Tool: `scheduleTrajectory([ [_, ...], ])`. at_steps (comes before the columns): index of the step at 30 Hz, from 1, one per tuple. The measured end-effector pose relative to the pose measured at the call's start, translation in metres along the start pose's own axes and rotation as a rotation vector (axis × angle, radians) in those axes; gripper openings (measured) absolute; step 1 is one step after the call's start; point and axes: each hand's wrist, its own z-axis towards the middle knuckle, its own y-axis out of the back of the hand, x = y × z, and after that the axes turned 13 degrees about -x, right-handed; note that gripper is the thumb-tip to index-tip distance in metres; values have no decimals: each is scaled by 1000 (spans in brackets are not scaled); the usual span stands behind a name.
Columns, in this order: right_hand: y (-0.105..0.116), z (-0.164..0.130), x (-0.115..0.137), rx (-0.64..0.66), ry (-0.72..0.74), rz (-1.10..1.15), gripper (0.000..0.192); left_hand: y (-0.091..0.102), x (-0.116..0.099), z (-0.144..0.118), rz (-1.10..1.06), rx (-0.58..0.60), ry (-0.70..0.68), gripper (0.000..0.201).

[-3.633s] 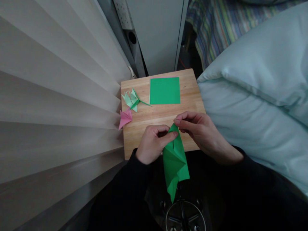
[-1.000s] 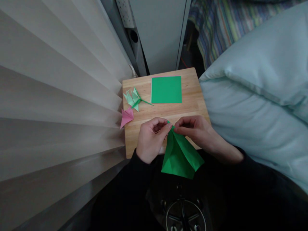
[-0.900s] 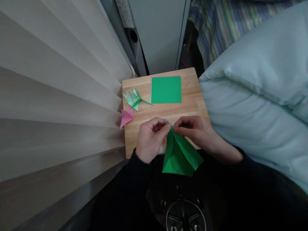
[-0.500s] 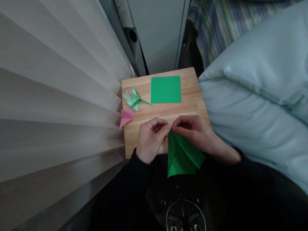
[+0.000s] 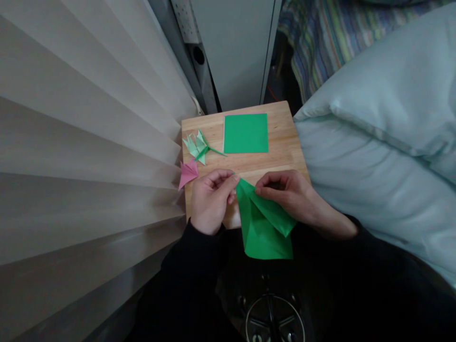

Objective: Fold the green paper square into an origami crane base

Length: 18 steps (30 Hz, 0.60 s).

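Note:
A creased sheet of green origami paper (image 5: 265, 228) hangs between my hands over the near edge of the wooden table, one flap folded over on its right side. My left hand (image 5: 213, 199) pinches its upper left corner between thumb and fingers. Along the upper right edge, my right hand (image 5: 285, 192) grips the paper with thumb and forefinger. Beyond my hands lies a stack of square green paper (image 5: 245, 133). Folded green paper pieces (image 5: 199, 146) and a pink folded paper piece (image 5: 188, 173) rest at the table's left side.
The small wooden table (image 5: 281, 137) stands between a pleated pale curtain (image 5: 89, 142) on the left and light blue bedding (image 5: 384, 123) on the right. A grey cabinet (image 5: 237, 52) rises behind it. Below me shows a dark base with a metal ring (image 5: 275, 297).
My left hand has moved left with the paper's corner, away from my right hand. The top of the paper is now spread wider, and its lower edge has shifted.

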Motion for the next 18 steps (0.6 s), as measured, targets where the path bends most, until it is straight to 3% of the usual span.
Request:
scheduleTrajectory([
  [4, 0, 0, 3, 1, -42, 1, 18, 2, 2, 2, -46, -26, -13, 24],
  [10, 1, 4, 1, -24, -49, 20, 20, 5, 5, -1, 93, 179, 81, 31],
  [18, -3, 6, -9, 59, -3, -51, 35, 7, 7, -4, 135, 203, 2, 33],
])
